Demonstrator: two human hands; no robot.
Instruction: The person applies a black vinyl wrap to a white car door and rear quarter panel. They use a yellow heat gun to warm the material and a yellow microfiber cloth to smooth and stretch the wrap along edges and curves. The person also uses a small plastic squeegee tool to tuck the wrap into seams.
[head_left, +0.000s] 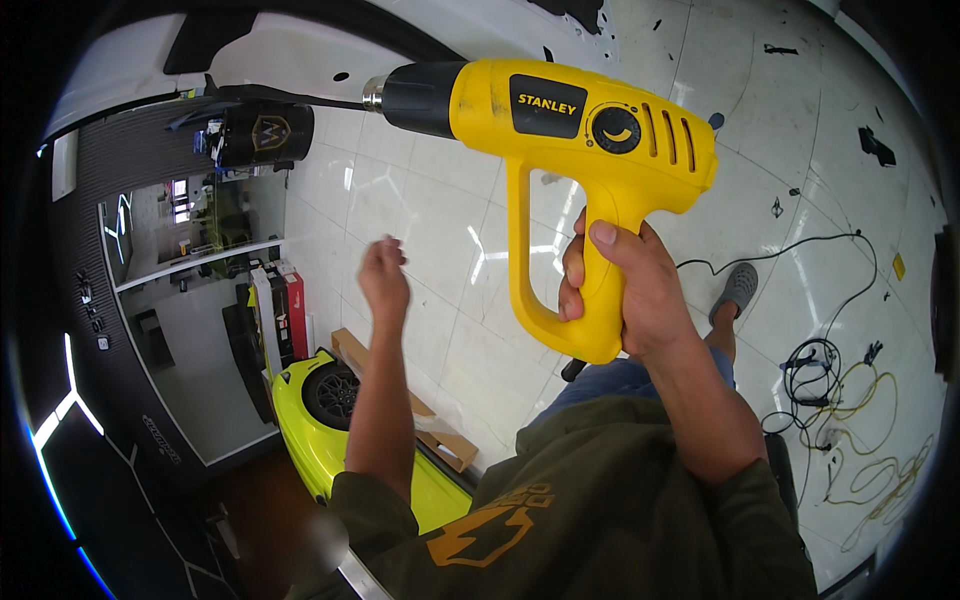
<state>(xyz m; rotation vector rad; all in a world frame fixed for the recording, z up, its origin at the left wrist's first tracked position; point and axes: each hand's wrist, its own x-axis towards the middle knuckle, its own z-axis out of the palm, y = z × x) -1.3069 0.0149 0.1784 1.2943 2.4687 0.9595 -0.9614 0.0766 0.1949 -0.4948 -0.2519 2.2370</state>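
Observation:
A yellow and black heat gun (pixel 600 120) fills the upper middle, its metal nozzle toward the left. My right hand (pixel 640 275) is wrapped round its yellow handle, thumb across the near side and fingertips inside the loop guard. Below and left of the nozzle, apart from the gun, my left hand (pixel 385 280) is raised over the floor. Its fingers are curled together and slightly blurred, with nothing showing in them. Beyond the nozzle runs the pale edge of a vehicle body panel (pixel 290 60) with a dark strip (pixel 290 97) along it.
A black drum (pixel 265 135) stands at the upper left. Boxes (pixel 285 310) and a lime-green car (pixel 310 440) are at the lower left. Black and yellow cables (pixel 810 370) lie coiled on the tiled floor (pixel 450 220) at right, with dark scraps (pixel 877 146) scattered about.

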